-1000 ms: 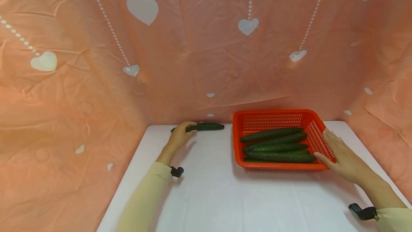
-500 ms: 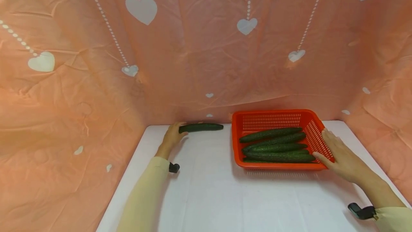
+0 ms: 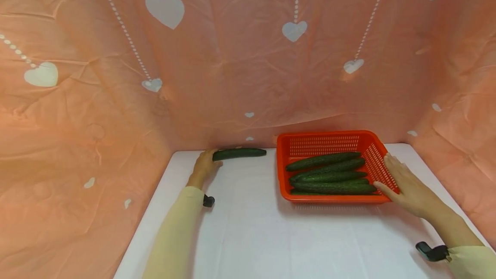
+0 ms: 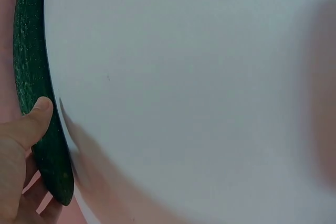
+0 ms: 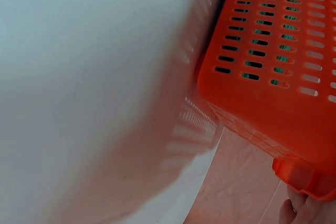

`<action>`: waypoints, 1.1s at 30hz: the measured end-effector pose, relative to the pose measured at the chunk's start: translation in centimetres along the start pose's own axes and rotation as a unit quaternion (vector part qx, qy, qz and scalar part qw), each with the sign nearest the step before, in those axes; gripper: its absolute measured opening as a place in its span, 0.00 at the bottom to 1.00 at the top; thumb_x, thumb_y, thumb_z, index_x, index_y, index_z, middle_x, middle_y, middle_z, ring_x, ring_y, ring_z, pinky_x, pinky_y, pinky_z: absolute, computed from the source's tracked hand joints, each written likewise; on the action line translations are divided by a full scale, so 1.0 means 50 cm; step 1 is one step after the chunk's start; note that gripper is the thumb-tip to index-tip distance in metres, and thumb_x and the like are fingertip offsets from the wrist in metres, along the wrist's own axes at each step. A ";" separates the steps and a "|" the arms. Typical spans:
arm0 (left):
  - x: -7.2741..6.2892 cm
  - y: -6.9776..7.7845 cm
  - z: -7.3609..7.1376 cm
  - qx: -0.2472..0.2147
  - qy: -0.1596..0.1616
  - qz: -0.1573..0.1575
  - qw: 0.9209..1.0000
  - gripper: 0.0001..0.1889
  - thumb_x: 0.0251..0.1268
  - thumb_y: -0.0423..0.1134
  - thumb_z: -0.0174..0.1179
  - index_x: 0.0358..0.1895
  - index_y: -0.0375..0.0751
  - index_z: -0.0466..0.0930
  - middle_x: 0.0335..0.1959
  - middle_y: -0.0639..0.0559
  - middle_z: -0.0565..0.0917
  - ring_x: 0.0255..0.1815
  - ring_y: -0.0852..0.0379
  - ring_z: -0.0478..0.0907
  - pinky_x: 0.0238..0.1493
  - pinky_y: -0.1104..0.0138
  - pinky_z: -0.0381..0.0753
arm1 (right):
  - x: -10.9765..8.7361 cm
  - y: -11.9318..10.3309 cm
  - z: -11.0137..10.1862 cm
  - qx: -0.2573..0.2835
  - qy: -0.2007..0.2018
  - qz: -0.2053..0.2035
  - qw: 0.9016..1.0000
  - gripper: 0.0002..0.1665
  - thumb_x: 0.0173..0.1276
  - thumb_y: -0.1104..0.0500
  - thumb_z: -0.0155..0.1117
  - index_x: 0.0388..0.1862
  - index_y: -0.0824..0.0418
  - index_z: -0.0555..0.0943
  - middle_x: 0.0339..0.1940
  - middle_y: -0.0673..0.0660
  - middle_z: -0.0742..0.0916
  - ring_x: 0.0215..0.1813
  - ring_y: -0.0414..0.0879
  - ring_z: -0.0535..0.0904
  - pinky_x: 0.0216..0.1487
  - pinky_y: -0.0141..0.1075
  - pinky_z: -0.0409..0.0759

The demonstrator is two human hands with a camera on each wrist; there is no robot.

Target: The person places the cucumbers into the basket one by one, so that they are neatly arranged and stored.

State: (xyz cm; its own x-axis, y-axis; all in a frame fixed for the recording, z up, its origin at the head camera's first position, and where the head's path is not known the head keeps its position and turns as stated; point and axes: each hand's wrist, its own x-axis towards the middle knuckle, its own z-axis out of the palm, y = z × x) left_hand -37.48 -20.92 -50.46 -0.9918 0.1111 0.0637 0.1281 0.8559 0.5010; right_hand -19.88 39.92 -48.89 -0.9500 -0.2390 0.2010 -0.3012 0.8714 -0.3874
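In the head view, a single dark green cucumber (image 3: 240, 153) lies near the back edge of the white table. My left hand (image 3: 203, 168) grips its left end. In the left wrist view the thumb presses on the near side of that cucumber (image 4: 32, 51), and the other fingers lie behind and beneath it. My right hand (image 3: 412, 188) rests on the right side of a red plastic basket (image 3: 341, 199), fingers straight along the rim and thumb over the front right corner. Several cucumbers (image 3: 333, 188) lie side by side inside the basket.
The white table (image 3: 248, 236) runs up to a peach cloth backdrop (image 3: 232, 76) printed with white hearts, which also encloses the left and right sides. In the right wrist view, the slotted basket wall (image 5: 252, 98) casts a shadow on the tabletop.
My left hand has slid leftward along the lone cucumber to its left end, and its fingers have closed in. The right hand stays at the basket. The view has shifted slightly.
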 end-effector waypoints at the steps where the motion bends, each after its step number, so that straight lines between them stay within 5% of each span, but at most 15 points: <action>1: 0.001 0.000 0.001 0.000 0.005 0.001 1.000 0.31 0.77 0.37 0.66 0.78 0.34 0.71 0.76 0.33 0.73 0.77 0.29 0.67 0.79 0.39 0.64 | 0.001 0.000 -0.001 -0.001 0.001 -0.002 1.000 0.57 0.82 0.43 0.61 0.89 0.69 0.41 0.88 0.74 0.48 0.89 0.67 0.37 0.82 0.34 0.20; 10: 0.018 -0.018 0.012 0.051 0.015 0.005 0.999 0.25 0.76 0.37 0.68 0.71 0.34 0.78 0.74 0.33 0.75 0.75 0.31 0.68 0.78 0.41 0.65 | 0.003 -0.003 -0.004 0.002 -0.007 0.005 1.000 0.56 0.83 0.42 0.60 0.89 0.69 0.41 0.88 0.74 0.48 0.88 0.71 0.39 0.84 0.41 0.21; 17: 0.018 -0.025 0.013 0.023 0.017 0.003 1.000 0.22 0.74 0.33 0.69 0.68 0.35 0.79 0.72 0.34 0.78 0.74 0.32 0.72 0.76 0.42 0.69 | 0.001 -0.005 -0.003 0.008 -0.009 0.010 1.000 0.57 0.83 0.42 0.60 0.89 0.69 0.41 0.88 0.74 0.48 0.88 0.72 0.40 0.84 0.43 0.22; 24: 0.008 -0.042 0.013 0.017 -0.001 0.027 0.999 0.23 0.75 0.35 0.68 0.68 0.32 0.79 0.72 0.31 0.76 0.76 0.32 0.70 0.78 0.43 0.68 | 0.001 -0.005 -0.003 0.001 -0.006 0.000 1.000 0.56 0.83 0.42 0.60 0.88 0.71 0.42 0.88 0.75 0.49 0.88 0.71 0.41 0.82 0.33 0.20; 33: -0.003 -0.039 -0.005 0.010 -0.005 0.069 0.998 0.24 0.75 0.37 0.69 0.69 0.34 0.79 0.69 0.34 0.81 0.73 0.34 0.75 0.76 0.43 0.71 | 0.002 -0.006 -0.007 0.010 -0.016 0.016 1.000 0.57 0.83 0.42 0.59 0.89 0.69 0.40 0.88 0.74 0.47 0.87 0.74 0.41 0.85 0.51 0.24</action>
State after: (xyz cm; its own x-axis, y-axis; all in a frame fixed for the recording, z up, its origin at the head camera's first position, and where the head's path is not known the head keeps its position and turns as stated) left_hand -37.58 -22.74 -51.21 -0.9646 0.2333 0.1229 0.2636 0.8418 0.4711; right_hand -19.84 39.80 -48.46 -0.9611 -0.2251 0.1600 -0.2722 0.8699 -0.4113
